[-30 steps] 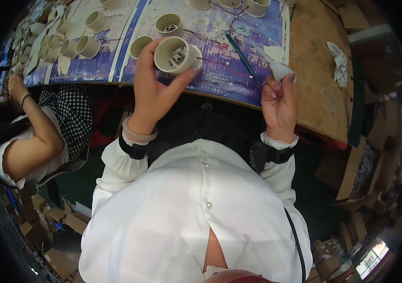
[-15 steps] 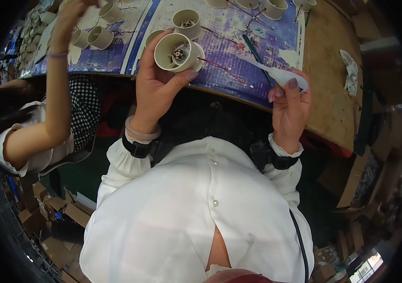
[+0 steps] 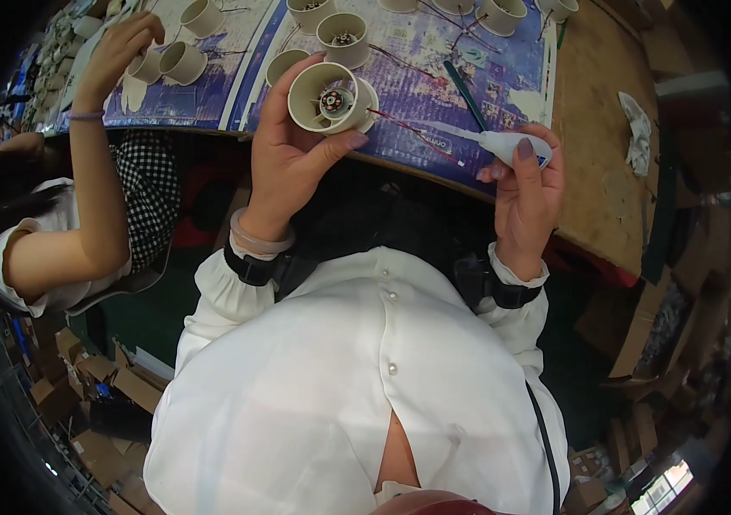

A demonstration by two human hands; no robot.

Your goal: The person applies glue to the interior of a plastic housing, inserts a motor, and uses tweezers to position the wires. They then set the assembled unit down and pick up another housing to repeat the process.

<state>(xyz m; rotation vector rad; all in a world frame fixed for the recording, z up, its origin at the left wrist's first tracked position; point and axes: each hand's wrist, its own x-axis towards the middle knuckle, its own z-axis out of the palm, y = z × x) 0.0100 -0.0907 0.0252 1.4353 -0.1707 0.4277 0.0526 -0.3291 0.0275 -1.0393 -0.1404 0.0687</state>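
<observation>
My left hand (image 3: 293, 167) grips a cream cup-shaped plastic housing (image 3: 301, 105), tilted so its open mouth faces me. Inside sits a small round motor (image 3: 332, 102) with copper windings. Red and dark wires (image 3: 417, 136) trail from the housing's right side and end in a small white plug. In my right hand (image 3: 527, 184) is a white squeeze bottle (image 3: 503, 144) with a long thin nozzle pointing left toward the wires, apart from the housing. A dark green pen-like tool (image 3: 466, 94) lies on the table just beyond the nozzle.
Several similar housings with wires stand on the blue printed table covering (image 3: 400, 81), one (image 3: 342, 40) right behind mine. A crumpled white tissue (image 3: 637, 133) lies on the brown board at right. At left a co-worker's hand (image 3: 125, 51) is near two housings. Cardboard boxes (image 3: 134, 390) fill the floor.
The bottle has shifted slightly left, its nozzle now more level and nearer the wires. The housing moved a little right. The co-worker's hand came down toward the housings at left.
</observation>
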